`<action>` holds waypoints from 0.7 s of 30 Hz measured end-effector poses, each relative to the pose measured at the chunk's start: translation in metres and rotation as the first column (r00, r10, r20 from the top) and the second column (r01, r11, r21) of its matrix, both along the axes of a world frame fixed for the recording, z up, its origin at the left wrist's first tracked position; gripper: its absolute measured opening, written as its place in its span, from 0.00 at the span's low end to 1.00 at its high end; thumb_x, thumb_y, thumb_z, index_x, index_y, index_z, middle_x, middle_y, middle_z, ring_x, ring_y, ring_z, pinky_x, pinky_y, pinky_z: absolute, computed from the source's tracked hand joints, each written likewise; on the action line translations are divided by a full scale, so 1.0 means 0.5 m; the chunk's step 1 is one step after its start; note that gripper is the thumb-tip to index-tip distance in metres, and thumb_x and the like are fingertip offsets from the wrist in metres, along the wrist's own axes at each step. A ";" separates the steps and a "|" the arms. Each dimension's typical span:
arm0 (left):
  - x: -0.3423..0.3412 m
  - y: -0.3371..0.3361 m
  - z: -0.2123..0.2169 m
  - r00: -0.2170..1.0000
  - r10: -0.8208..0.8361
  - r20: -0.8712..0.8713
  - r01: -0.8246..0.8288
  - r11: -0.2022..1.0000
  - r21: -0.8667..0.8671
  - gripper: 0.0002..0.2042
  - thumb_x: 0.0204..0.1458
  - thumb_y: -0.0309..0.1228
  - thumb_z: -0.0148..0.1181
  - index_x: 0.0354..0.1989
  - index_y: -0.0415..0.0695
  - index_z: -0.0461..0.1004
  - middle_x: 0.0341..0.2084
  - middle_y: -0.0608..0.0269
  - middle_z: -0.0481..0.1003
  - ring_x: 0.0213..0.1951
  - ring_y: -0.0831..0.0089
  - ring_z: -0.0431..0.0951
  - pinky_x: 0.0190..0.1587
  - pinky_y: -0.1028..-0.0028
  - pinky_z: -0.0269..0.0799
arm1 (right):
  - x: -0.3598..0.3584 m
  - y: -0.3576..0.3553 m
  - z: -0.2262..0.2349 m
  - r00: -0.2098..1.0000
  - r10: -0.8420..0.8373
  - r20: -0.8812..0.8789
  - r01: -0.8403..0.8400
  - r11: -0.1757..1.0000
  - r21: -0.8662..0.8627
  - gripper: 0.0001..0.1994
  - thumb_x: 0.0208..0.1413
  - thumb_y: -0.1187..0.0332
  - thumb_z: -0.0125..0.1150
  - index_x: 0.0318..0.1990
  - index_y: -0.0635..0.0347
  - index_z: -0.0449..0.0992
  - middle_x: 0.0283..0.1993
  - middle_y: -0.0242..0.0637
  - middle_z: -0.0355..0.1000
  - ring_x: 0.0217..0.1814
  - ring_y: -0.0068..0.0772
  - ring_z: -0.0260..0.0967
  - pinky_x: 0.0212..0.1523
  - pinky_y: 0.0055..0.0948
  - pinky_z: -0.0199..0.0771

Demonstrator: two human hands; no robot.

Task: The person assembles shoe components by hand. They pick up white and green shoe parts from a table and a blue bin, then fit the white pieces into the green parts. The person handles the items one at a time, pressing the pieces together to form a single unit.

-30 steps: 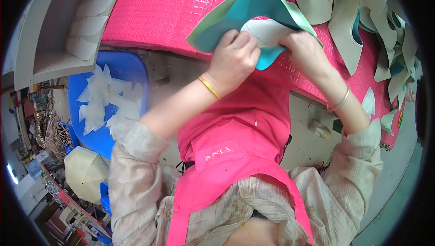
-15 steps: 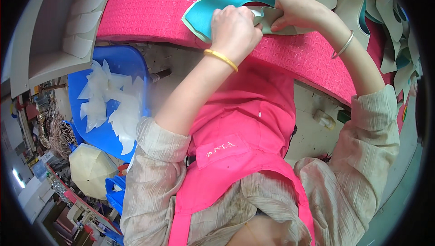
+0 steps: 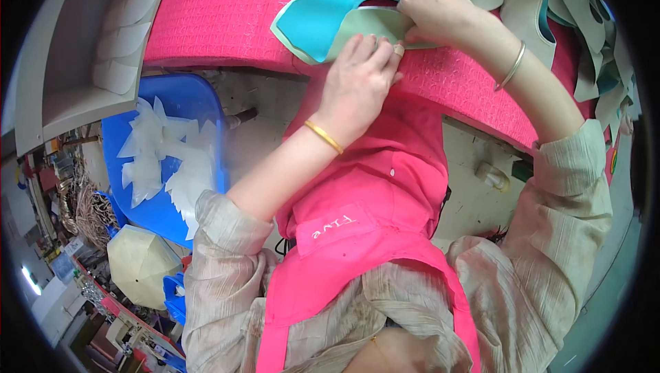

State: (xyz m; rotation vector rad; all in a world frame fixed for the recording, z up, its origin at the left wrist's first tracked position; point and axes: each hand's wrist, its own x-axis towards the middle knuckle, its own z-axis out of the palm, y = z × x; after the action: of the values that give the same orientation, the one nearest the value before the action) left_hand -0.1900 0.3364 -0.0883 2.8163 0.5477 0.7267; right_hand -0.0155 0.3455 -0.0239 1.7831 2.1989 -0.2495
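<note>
A curved shoe upper (image 3: 309,24), teal on one face and pale green on the other, lies near the front edge of the pink padded work surface. Part of it is folded over, so a pale green flap (image 3: 364,24) covers some of the teal. My left hand (image 3: 361,84) rests at the flap's near edge, fingers stretched out flat against it, with a pale band around one finger. At the right part of the flap, my right hand (image 3: 443,15) pinches the piece between bent fingers and thumb. The fingertips are partly hidden.
The pink padded surface (image 3: 220,22) curves in front of me. More pale green pieces (image 3: 529,12) are heaped at its right. To the left stand a grey shelf (image 3: 75,50) with stacked pale pieces and a blue tub (image 3: 196,88) holding translucent white cut-outs (image 3: 148,146).
My left hand has moved down toward me, its curled fingers now stretched out. The crumpled flap now lies flatter and shows more. My right hand has shifted slightly left.
</note>
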 end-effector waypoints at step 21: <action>0.112 -0.035 -0.031 0.987 -0.032 0.160 0.034 0.999 -0.015 0.17 0.42 0.34 0.57 0.42 0.44 0.71 0.35 0.64 0.66 0.38 0.66 0.65 0.53 0.65 0.60 | 0.086 -0.010 -0.013 0.969 0.176 0.171 -0.151 0.977 -0.150 0.06 0.37 0.69 0.60 0.21 0.63 0.74 0.24 0.43 0.72 0.28 0.41 0.72 0.30 0.32 0.72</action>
State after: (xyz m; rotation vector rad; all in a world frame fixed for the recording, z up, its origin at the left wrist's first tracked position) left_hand -0.1338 0.3190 -0.1039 2.7130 0.4764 0.9261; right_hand 0.0273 0.3405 -0.0305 1.4809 2.1295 -0.1850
